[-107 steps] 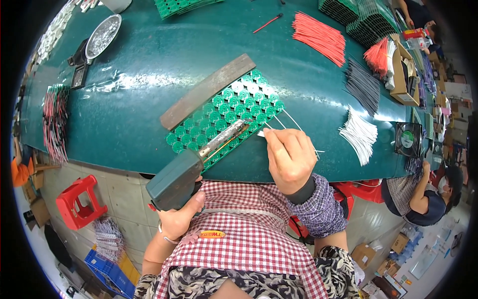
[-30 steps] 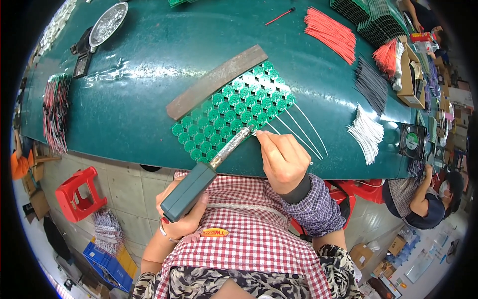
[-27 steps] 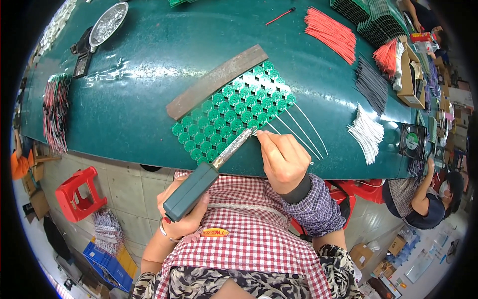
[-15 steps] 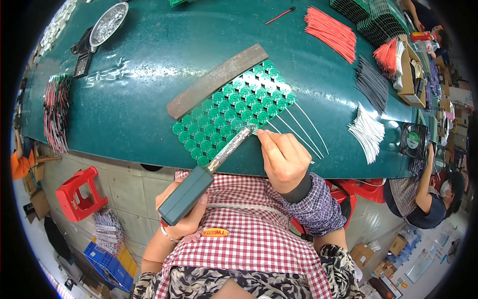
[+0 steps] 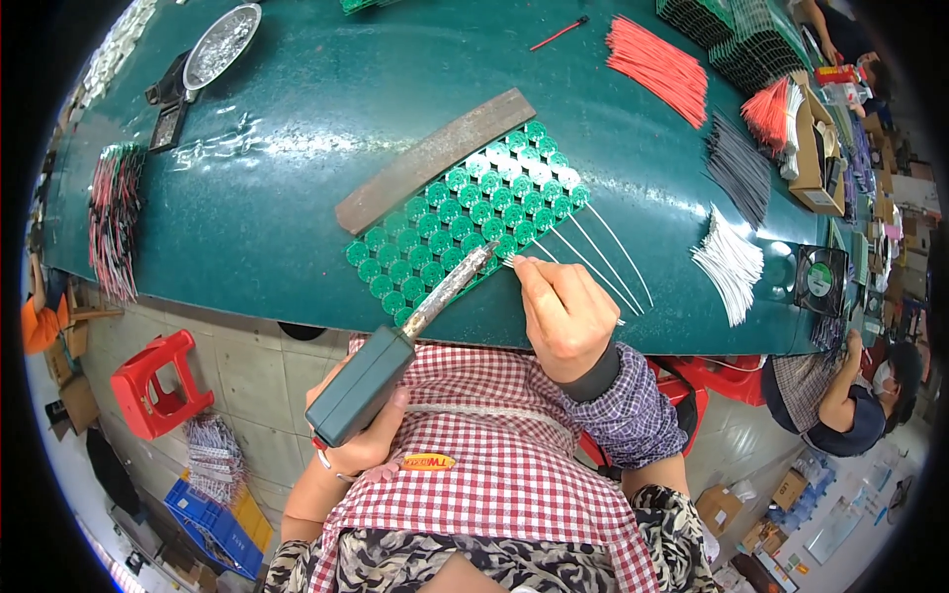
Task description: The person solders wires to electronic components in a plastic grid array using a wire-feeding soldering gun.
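My left hand (image 5: 368, 443) is wrapped around the dark green handle of a soldering iron (image 5: 364, 385). Its long, stained metal barrel slants up to the right, and the tip is over the near edge of a panel of round green circuit boards (image 5: 435, 235). Just right of the tip, my right hand (image 5: 565, 314) pinches thin white wires whose ends show at the fingertips; how many is unclear. Several white wires (image 5: 597, 249) trail from the panel's right edge toward me. Along the panel's far side lies a brown bar (image 5: 435, 158).
Bundles of red wires (image 5: 656, 67), black wires (image 5: 739, 168) and white wires (image 5: 730, 262) lie to the right. A small fan (image 5: 820, 279) stands beyond. At left are a metal dish (image 5: 223, 47) and red-black wires (image 5: 116, 222). A co-worker (image 5: 840, 395) sits at right.
The soldering iron's tip has drawn back slightly to the left, away from my right fingertips. My right hand stays nearly where it was, still pinching.
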`<action>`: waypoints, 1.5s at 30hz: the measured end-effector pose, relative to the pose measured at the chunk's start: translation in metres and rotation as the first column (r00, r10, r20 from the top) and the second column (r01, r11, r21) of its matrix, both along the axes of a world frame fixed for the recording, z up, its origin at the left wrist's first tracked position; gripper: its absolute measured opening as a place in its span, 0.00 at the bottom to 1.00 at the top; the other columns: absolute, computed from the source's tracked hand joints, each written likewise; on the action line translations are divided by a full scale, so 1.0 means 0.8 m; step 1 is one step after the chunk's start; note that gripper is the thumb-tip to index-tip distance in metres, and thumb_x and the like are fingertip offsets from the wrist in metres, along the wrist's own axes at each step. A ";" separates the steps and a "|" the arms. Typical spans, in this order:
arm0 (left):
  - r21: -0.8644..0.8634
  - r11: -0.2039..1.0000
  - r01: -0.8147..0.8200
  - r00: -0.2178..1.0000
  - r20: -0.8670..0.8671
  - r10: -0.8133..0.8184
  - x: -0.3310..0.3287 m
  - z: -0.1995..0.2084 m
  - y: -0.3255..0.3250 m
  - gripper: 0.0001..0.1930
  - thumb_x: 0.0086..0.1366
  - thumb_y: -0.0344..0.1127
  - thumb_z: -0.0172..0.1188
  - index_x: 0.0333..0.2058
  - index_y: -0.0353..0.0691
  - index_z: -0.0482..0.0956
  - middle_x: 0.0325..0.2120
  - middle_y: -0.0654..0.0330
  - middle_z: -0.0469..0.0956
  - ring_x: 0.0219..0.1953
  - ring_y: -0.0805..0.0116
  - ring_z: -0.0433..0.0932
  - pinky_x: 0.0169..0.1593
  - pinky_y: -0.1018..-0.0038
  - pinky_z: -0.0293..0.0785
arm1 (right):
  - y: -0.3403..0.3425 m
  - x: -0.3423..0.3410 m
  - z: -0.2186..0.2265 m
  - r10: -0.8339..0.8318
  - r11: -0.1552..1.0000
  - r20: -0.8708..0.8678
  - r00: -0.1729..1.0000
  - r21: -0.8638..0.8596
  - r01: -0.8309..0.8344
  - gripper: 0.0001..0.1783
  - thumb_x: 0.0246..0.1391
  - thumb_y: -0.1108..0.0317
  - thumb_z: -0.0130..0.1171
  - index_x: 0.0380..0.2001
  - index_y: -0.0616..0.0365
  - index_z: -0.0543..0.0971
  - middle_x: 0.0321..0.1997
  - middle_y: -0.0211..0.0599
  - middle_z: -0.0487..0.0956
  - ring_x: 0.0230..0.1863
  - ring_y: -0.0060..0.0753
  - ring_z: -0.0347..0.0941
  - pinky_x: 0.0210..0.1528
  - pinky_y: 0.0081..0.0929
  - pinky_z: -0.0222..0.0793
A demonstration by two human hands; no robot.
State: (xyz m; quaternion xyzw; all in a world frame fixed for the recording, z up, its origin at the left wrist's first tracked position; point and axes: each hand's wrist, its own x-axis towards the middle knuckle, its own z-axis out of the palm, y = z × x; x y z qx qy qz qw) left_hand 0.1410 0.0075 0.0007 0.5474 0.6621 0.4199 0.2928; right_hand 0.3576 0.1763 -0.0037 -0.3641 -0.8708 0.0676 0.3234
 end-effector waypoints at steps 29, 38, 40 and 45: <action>-0.017 1.000 -0.026 0.997 0.073 0.028 0.003 -0.005 -0.016 0.14 0.47 0.22 0.69 0.36 0.28 0.84 0.33 0.48 0.83 0.32 0.53 0.84 0.37 0.68 0.81 | -0.017 -0.009 -0.004 0.038 0.999 -0.046 0.998 0.022 -0.037 0.18 0.39 0.86 0.69 0.39 0.66 0.84 0.32 0.41 0.82 0.29 0.37 0.79 0.28 0.28 0.74; -0.015 1.000 -0.009 0.999 0.047 0.010 0.004 -0.004 -0.017 0.14 0.47 0.21 0.69 0.36 0.29 0.83 0.31 0.50 0.81 0.30 0.55 0.83 0.34 0.68 0.79 | -0.017 -0.010 -0.003 0.034 0.998 -0.007 0.999 0.053 -0.033 0.18 0.39 0.85 0.69 0.38 0.67 0.84 0.31 0.39 0.81 0.29 0.35 0.78 0.28 0.27 0.74; -0.032 0.999 -0.020 0.997 0.070 0.022 0.005 -0.007 -0.020 0.14 0.47 0.21 0.69 0.35 0.29 0.83 0.30 0.50 0.81 0.29 0.56 0.83 0.34 0.69 0.79 | -0.017 -0.010 -0.003 0.040 0.998 0.009 0.999 0.048 -0.040 0.18 0.39 0.85 0.68 0.38 0.67 0.84 0.32 0.40 0.81 0.29 0.35 0.78 0.29 0.27 0.75; -0.026 1.000 -0.012 0.997 0.076 0.014 0.005 0.002 -0.010 0.13 0.47 0.21 0.69 0.35 0.30 0.83 0.30 0.51 0.81 0.27 0.57 0.82 0.32 0.70 0.78 | -0.017 -0.010 -0.003 0.041 0.998 0.024 0.999 0.056 -0.042 0.18 0.39 0.84 0.68 0.39 0.67 0.84 0.32 0.40 0.81 0.30 0.35 0.78 0.29 0.28 0.75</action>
